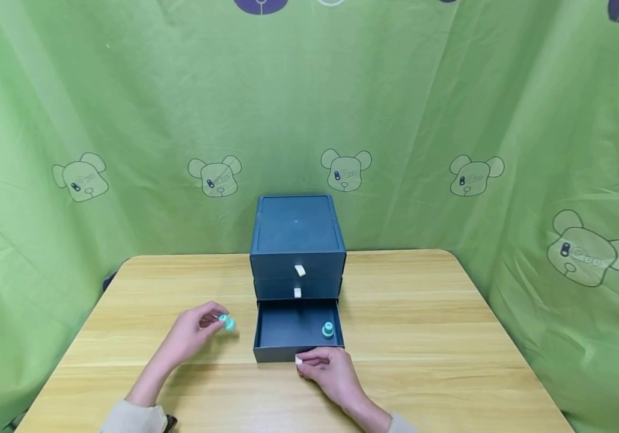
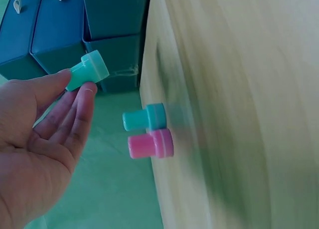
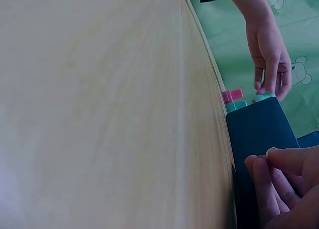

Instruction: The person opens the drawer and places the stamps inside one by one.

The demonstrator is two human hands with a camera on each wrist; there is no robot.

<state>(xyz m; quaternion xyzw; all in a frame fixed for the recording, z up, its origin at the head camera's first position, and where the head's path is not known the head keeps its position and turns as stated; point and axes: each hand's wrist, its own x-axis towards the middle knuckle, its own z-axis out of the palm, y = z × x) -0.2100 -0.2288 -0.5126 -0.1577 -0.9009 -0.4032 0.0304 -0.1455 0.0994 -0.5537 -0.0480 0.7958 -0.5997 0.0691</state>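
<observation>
My left hand (image 1: 193, 334) pinches a small mint-green plastic piece (image 2: 92, 69) between thumb and fingers, above the table to the left of the open drawer. The piece has a narrow stem and a wider round end, like a toy stamp. With thumb and fingertips, my right hand (image 1: 333, 373) holds the white pull tab (image 1: 298, 360) of the bottom drawer (image 1: 282, 355). This drawer is pulled out of a dark blue cabinet (image 1: 297, 225), and a similar green piece (image 1: 328, 329) stands inside at the right.
In the left wrist view, a teal piece (image 2: 144, 117) and a pink piece (image 2: 151, 143) stand side by side on the wooden table (image 1: 423, 337). Two upper drawers with white tabs (image 1: 300, 270) are closed. A green curtain (image 1: 396, 108) hangs behind the table.
</observation>
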